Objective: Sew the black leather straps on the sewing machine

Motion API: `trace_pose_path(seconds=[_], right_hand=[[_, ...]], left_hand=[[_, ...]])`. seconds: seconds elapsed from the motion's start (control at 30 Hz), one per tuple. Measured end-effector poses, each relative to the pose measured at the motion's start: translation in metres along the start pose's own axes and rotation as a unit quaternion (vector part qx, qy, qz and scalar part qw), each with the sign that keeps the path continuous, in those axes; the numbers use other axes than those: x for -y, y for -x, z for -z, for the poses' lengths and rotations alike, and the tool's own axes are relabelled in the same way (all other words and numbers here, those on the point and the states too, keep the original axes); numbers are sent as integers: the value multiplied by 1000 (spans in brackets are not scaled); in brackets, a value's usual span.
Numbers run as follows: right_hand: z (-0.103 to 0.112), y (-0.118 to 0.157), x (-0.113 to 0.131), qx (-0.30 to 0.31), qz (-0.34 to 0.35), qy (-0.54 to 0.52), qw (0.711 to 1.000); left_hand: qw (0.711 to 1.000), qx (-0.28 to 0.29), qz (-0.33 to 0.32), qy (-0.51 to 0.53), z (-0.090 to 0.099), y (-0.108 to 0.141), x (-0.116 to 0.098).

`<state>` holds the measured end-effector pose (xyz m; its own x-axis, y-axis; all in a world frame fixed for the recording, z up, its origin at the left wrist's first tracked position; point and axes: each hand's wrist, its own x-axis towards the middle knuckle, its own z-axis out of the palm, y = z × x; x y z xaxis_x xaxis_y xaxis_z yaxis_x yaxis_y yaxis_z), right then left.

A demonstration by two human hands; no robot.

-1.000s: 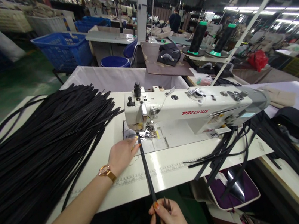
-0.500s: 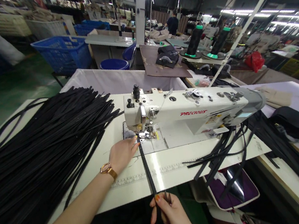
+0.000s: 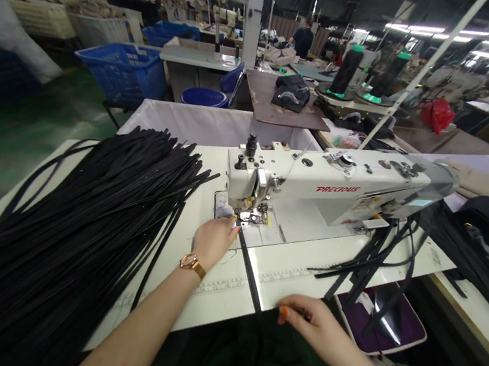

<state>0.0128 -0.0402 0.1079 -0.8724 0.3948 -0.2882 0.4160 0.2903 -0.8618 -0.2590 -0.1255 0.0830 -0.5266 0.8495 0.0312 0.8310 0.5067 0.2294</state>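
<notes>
My left hand [image 3: 216, 241], wearing a gold watch, pinches a narrow black strap [image 3: 247, 263] close to the presser foot [image 3: 250, 217] of a white sewing machine [image 3: 319, 186]. From there the strap runs toward me across the table and hangs over its front edge. My right hand [image 3: 311, 324] is just off that edge, right of the strap and apart from it. Its fingers are curled around small dark snips [image 3: 306, 314], mostly hidden in the palm.
A large heap of black straps [image 3: 92, 219] covers the table's left side. More straps [image 3: 376, 255] lie under the machine's right end and hang over the edge. A purple-lined tray [image 3: 403, 322] sits below. Behind are a blue basket [image 3: 125, 72] and thread cones [image 3: 347, 72].
My right hand has let go of the strap and moved right, away from it. My left hand stays at the presser foot. The whole view has shifted as my head turned slightly left.
</notes>
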Motion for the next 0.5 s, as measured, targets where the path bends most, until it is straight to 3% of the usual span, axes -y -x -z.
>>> trace_pose_path(seconds=[0.1,0.23,0.37,0.5], right_hand=[[34,-25,11,-64,-1,168,984],[54,-97,23,-112,29,359,926],[51,-175,27,-121,81,394,907],[49,-217,29,-83,111,389,911]], left_hand=[[1000,-3,3,25,1,0,2],[998,-16,14,66,4,2,5],[993,-34,39,107,7,3,10],[987,-48,52,145,8,1,18]])
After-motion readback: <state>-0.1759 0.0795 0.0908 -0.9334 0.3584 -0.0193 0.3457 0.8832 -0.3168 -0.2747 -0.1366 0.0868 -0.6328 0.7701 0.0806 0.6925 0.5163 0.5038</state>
